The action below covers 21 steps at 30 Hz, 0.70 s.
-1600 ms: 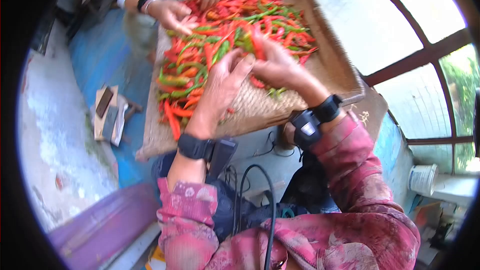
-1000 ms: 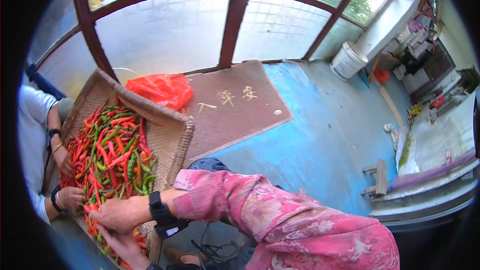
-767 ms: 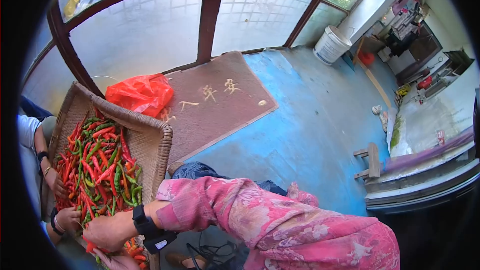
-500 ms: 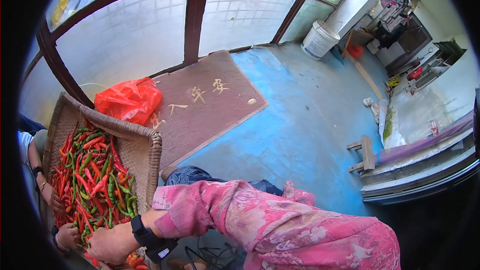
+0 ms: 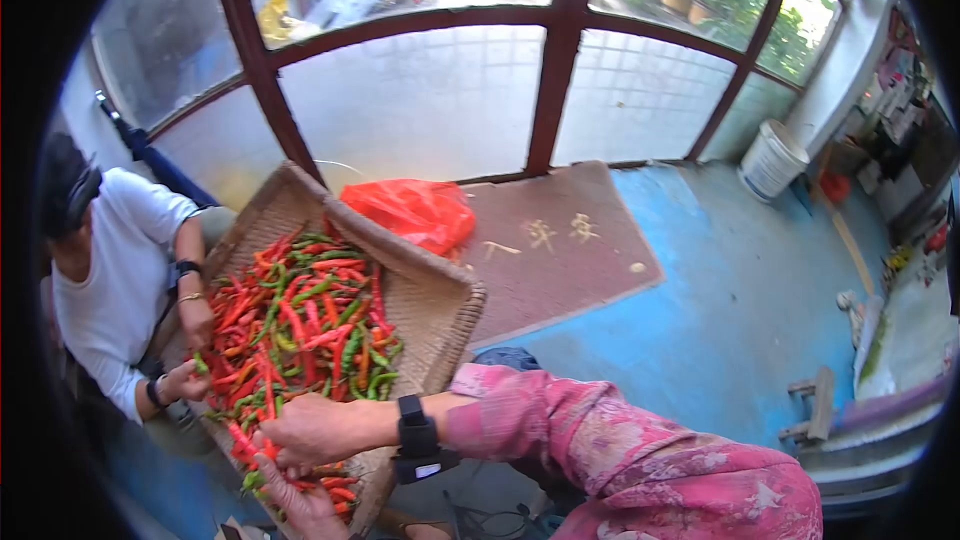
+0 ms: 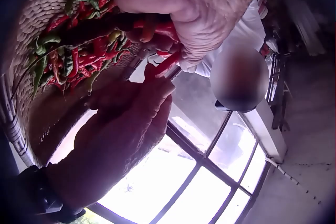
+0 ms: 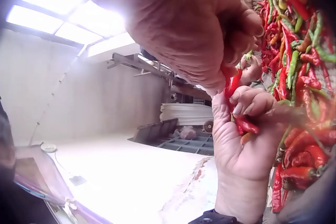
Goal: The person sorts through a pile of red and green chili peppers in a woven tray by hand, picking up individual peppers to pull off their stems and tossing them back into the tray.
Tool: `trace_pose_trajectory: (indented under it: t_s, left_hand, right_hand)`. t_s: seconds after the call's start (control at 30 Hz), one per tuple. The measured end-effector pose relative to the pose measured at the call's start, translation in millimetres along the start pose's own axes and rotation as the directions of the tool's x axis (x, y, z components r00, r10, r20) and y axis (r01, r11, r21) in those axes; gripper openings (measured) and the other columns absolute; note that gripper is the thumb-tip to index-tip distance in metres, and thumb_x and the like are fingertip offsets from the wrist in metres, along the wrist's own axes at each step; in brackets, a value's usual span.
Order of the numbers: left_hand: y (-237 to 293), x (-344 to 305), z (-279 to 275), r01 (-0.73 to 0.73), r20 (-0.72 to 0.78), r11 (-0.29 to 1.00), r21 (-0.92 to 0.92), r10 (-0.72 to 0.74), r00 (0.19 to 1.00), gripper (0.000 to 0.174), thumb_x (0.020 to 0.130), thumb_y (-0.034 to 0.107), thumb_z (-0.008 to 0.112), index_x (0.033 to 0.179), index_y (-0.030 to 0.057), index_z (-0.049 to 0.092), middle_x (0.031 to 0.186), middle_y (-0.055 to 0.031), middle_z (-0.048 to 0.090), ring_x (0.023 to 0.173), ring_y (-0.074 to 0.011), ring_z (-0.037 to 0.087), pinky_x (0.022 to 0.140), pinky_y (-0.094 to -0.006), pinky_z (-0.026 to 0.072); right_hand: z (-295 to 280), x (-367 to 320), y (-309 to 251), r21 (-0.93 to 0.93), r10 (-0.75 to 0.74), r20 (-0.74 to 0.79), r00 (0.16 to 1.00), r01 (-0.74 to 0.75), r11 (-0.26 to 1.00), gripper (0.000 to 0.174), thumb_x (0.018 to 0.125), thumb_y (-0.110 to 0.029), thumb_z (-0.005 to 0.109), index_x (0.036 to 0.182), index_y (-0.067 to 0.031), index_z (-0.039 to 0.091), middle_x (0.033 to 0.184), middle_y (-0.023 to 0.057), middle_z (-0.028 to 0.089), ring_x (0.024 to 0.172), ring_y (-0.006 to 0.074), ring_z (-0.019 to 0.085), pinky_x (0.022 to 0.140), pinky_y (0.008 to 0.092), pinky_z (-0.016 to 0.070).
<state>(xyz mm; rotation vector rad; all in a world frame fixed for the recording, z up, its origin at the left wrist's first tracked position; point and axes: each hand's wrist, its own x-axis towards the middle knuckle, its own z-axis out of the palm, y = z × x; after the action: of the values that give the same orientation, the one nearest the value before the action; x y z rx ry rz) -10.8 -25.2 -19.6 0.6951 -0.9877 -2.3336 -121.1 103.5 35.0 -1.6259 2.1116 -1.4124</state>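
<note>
Many red and green chili peppers [image 5: 310,310] lie heaped in a woven tray [image 5: 425,340]. Over the heap's near end, my two hands meet. My left hand [image 5: 305,505], palm up in the right wrist view, curls its fingers round red chilies [image 7: 247,126]. My right hand [image 5: 320,430] comes from above, thumb and fingers pinching a red chili [image 6: 167,65] close to the left thumb. Part of that chili is hidden by the fingers. In the right wrist view the left hand [image 7: 247,150] sits just below the right hand [image 7: 178,24].
Across the tray's left side sits another person in a white top [image 5: 125,280], both hands at the chilies. A red plastic bag [image 5: 410,215] lies beyond the tray on a brown mat [image 5: 540,250]. A white bucket [image 5: 772,162] and small wooden stool [image 5: 820,405] stand farther right.
The head view swung far right from the tray, then partly back left, so the tray and other person show more. My hands stay together over the chilies.
</note>
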Motion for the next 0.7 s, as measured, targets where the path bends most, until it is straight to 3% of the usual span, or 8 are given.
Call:
trace_pose_trajectory:
  t_s: [0.27, 0.33, 0.37, 0.43, 0.5, 0.53, 0.63, 0.7]
  left_hand:
    - [3, -13, 12, -0.025, -0.067, 1.0, 0.011, 0.026, 0.997, 0.026, 0.086, 0.032, 0.06, 0.098, 0.0094, 0.056, 0.062, 0.0037, 0.046, 0.051, -0.0035, 0.04, 0.045, -0.0178, 0.0321]
    - [4, -13, 9, 0.008, 0.006, 0.998, 0.062, -0.009, 1.0, 0.026, 0.085, 0.036, 0.06, 0.082, 0.0102, 0.054, 0.059, 0.0043, 0.045, 0.05, -0.004, 0.04, 0.044, -0.0188, 0.031]
    - [4, -17, 19, -0.011, -0.097, 0.996, 0.085, 0.019, 0.995, 0.031, 0.085, 0.039, 0.06, 0.071, 0.0127, 0.05, 0.055, 0.0054, 0.042, 0.047, -0.0042, 0.038, 0.043, -0.0196, 0.0304]
    - [7, 3, -17, 0.036, 0.077, 0.997, 0.067, -0.041, 0.996, 0.027, 0.088, 0.036, 0.055, 0.096, 0.0095, 0.054, 0.075, 0.0033, 0.052, 0.057, -0.005, 0.045, 0.047, -0.0205, 0.0389]
    - [2, -5, 5, -0.17, -0.092, 0.963, 0.209, 0.193, 0.977, 0.028, 0.088, 0.036, 0.054, 0.076, 0.0117, 0.048, 0.063, 0.0042, 0.042, 0.055, -0.0047, 0.037, 0.048, -0.0205, 0.0338]
    - [0, -13, 19, -0.116, -0.07, 0.967, 0.225, 0.134, 0.988, 0.028, 0.088, 0.036, 0.054, 0.076, 0.0117, 0.048, 0.063, 0.0042, 0.042, 0.055, -0.0047, 0.037, 0.048, -0.0205, 0.0338]
    - [9, -60, 74, -0.199, -0.033, 0.922, 0.331, 0.222, 0.974, 0.038, 0.088, 0.027, 0.052, 0.111, 0.0023, 0.036, 0.107, -0.0118, 0.036, 0.097, -0.0194, 0.036, 0.082, -0.0295, 0.0285]
    - [6, -75, 94, -0.269, 0.002, 0.881, 0.39, 0.291, 0.957, 0.057, 0.088, 0.021, 0.05, 0.135, -0.004, 0.028, 0.136, -0.0224, 0.032, 0.125, -0.0292, 0.034, 0.104, -0.0355, 0.025]
  right_hand:
    - [7, -2, 7, -0.114, -0.021, 0.184, 0.983, 0.043, 0.993, 0.024, 0.077, -0.018, 0.06, 0.079, 0.0023, 0.046, 0.061, 0.0193, 0.055, 0.062, 0.0377, 0.059, 0.051, 0.0431, 0.0453]
    - [17, -1, 9, -0.097, 0.01, 0.151, 0.988, 0.005, 0.995, 0.024, 0.076, -0.017, 0.061, 0.079, 0.002, 0.047, 0.061, 0.0192, 0.056, 0.063, 0.0375, 0.059, 0.052, 0.0431, 0.0454]
    - [19, 2, 10, -0.071, -0.023, 0.182, 0.983, 0.036, 0.997, 0.022, 0.074, -0.016, 0.061, 0.079, 0.0015, 0.049, 0.062, 0.0192, 0.057, 0.064, 0.0369, 0.06, 0.052, 0.0432, 0.0457]
    - [25, 7, 20, -0.077, -0.052, 0.186, 0.981, 0.068, 0.995, 0.017, 0.069, -0.014, 0.063, 0.074, -0.0001, 0.054, 0.063, 0.0184, 0.058, 0.064, 0.0353, 0.061, 0.053, 0.044, 0.0463]
    - [22, 9, 13, -0.164, -0.058, 0.062, 0.996, 0.068, 0.984, 0.014, 0.062, -0.016, 0.061, 0.065, -0.0022, 0.06, 0.062, 0.0162, 0.059, 0.064, 0.0337, 0.061, 0.053, 0.0426, 0.0467]
    - [15, 6, 9, -0.2, -0.075, 0.047, 0.996, 0.083, 0.976, 0.014, 0.063, -0.017, 0.059, 0.067, -0.0031, 0.062, 0.063, 0.0152, 0.06, 0.064, 0.0333, 0.061, 0.054, 0.0425, 0.047]
    - [21, 10, 14, -0.305, 0.008, 0.083, 0.997, 0.018, 0.952, 0.018, 0.066, -0.023, 0.06, 0.069, -0.0057, 0.066, 0.065, 0.0133, 0.062, 0.065, 0.0321, 0.062, 0.056, 0.0419, 0.0472]
    - [13, 5, 16, -0.093, -0.221, 0.008, 0.975, 0.221, 0.971, 0.016, 0.059, -0.023, 0.06, 0.058, -0.0066, 0.061, 0.055, 0.0116, 0.058, 0.054, 0.0303, 0.059, 0.047, 0.0411, 0.042]
